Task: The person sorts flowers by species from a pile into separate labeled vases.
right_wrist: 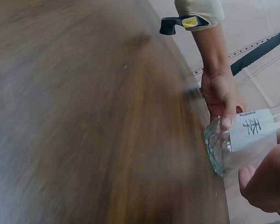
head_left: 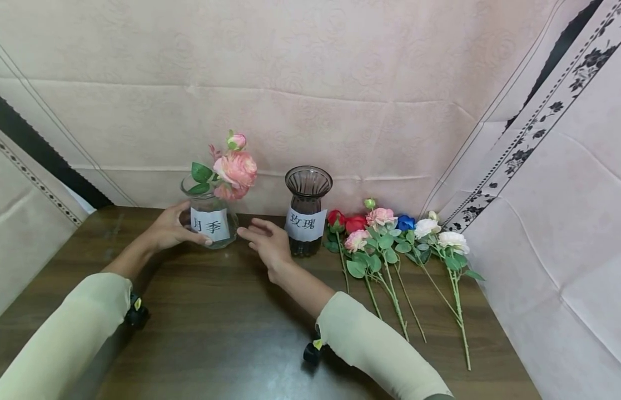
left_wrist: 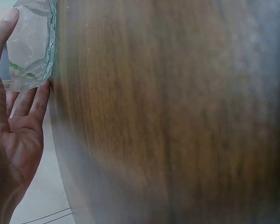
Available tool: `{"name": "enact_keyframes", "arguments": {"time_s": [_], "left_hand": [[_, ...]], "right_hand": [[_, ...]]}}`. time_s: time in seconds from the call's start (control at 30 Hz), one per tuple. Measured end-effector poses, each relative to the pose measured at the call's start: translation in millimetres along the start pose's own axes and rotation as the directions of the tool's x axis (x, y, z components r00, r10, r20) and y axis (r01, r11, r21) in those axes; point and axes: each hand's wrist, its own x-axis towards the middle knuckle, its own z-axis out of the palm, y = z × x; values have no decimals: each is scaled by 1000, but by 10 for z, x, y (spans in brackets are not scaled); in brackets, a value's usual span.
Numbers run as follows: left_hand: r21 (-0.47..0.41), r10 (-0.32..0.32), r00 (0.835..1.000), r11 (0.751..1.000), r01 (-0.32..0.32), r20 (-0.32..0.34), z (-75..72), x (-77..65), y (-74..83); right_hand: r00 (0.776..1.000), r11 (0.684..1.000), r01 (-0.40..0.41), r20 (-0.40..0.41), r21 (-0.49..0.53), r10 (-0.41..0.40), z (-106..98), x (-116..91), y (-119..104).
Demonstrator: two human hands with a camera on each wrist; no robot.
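Note:
A clear glass vase [head_left: 229, 223] with a white paper label stands near the table's back edge. It holds a pink flower stem [head_left: 236, 169] with a bud and green leaves. My left hand [head_left: 171, 226] grips the vase from its left side, thumb across the front by the label and fingers behind, as the left wrist view also shows. At the vase's right side, my right hand [head_left: 268, 242] has its fingers loosely extended toward the glass and holds nothing. Just behind that hand stands a dark glass vase [head_left: 308, 186], also labelled, with no flowers in it.
Right of the dark vase lie several artificial flowers: red blooms [head_left: 356, 223], pink ones [head_left: 381, 217], a blue one [head_left: 405, 223] and white ones [head_left: 453, 241], stems pointing toward the front. A pale patterned cloth [head_left: 310, 66] hangs behind the wooden table [head_left: 220, 333].

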Motion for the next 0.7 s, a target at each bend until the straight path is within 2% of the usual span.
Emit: {"name": "enact_keyframes", "arguments": {"time_s": [0.23,0.4,0.7], "left_hand": [[0,-7,1000,1000,7,8,-9,-12,11],[1,-13,1000,1000,13,13,-21,-20,15],[0,20,1000,1000,-20,23,-10,0,-13]], "right_hand": [[995,999,-50,83,22,48,-297,-69,1],[993,998,-71,97,-2,70,-468,-131,-15],[990,997,-70,121,-13,71,-795,-264,-57]]}}
